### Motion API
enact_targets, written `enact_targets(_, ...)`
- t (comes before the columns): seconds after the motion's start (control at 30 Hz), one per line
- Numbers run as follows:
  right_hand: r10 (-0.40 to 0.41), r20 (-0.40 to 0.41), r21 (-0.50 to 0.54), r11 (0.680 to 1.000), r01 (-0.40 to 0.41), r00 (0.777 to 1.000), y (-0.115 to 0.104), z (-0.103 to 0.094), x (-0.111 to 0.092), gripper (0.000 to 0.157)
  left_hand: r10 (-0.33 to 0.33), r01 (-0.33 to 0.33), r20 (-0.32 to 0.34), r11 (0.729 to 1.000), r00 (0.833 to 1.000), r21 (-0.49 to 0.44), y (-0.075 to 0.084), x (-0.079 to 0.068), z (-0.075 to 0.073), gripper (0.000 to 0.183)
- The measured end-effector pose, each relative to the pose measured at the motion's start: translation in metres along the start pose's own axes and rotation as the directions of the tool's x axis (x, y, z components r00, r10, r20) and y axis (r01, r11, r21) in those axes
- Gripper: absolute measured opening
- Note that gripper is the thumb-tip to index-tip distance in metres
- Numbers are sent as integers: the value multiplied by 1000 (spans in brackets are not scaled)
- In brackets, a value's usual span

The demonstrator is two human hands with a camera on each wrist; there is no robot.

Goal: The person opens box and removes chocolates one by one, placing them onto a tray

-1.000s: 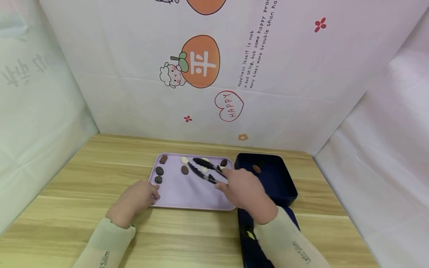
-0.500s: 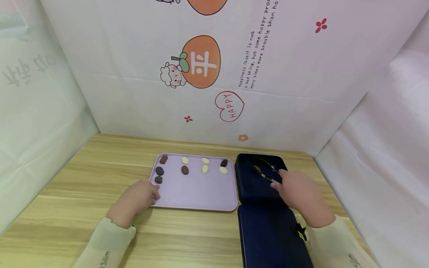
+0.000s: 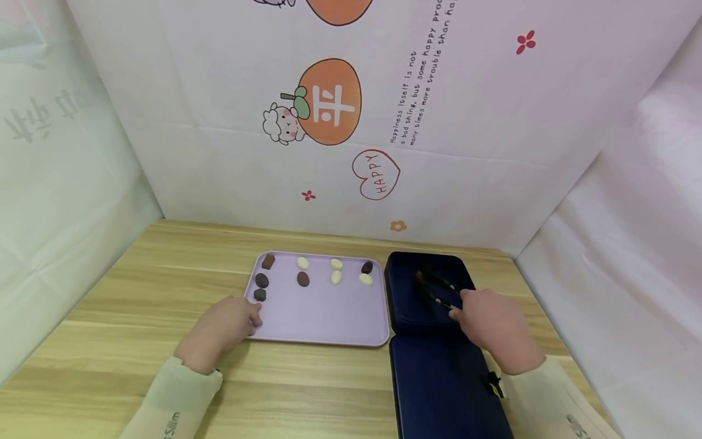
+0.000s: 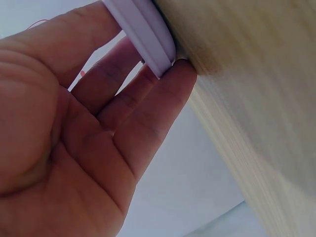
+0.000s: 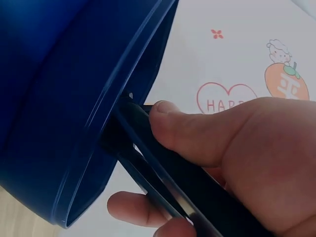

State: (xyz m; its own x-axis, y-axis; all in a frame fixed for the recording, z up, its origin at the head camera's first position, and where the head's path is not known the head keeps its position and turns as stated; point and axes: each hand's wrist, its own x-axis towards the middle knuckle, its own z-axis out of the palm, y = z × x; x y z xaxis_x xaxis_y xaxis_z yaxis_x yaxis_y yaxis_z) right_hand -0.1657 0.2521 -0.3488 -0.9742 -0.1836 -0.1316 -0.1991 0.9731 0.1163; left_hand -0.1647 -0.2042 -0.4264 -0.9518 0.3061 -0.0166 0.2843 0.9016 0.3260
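My left hand (image 3: 229,321) grips the near-left corner of a lilac tray (image 3: 318,320), thumb and fingers on either side of its rim (image 4: 150,42) in the left wrist view. Brown, dark and cream chocolates lie on the tray, among them a brown egg-shaped one (image 3: 303,279) and a square one (image 3: 268,261). My right hand (image 3: 492,326) holds black-tipped tongs (image 5: 173,168) between thumb and fingers. The tongs reach down into a dark blue tin (image 3: 397,311) right of the tray, their tips at a brown chocolate (image 3: 419,276).
A dark blue lid (image 3: 444,390) lies in front of the tin, next to my right sleeve (image 3: 548,396). The wooden table (image 3: 296,384) ends at a printed white backdrop (image 3: 466,177), with white cloth on both sides.
My right hand has moved right with the tongs, from above the tray into the tin. Their tips have drawn nearer each other at the brown chocolate. My left hand has stayed put.
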Motion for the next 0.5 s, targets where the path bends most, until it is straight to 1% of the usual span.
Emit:
enact_targets(0.13,-4,-17,15,1000,4,1000,3,3,0,44,8,-8,4,1000,1000,10,1,1,0,18)
enact_targets(0.27,-5,-9,74,997,5,1000,8,3,0,49,9,-10,7,1000,1000,9,2,0,-1,18)
enact_targets(0.37,-47,-3,148,988,47,999,12,3,0,54,11,-11,7,1000,1000,12,2,0,-2,18)
enact_targets(0.47,-116,5,239,965,111,993,16,5,0,55,8,-8,6,1000,1000,13,2,0,-2,18)
enact_targets(0.5,-128,17,279,953,118,992,18,5,1,56,4,-4,8,1000,1000,12,2,0,-1,18)
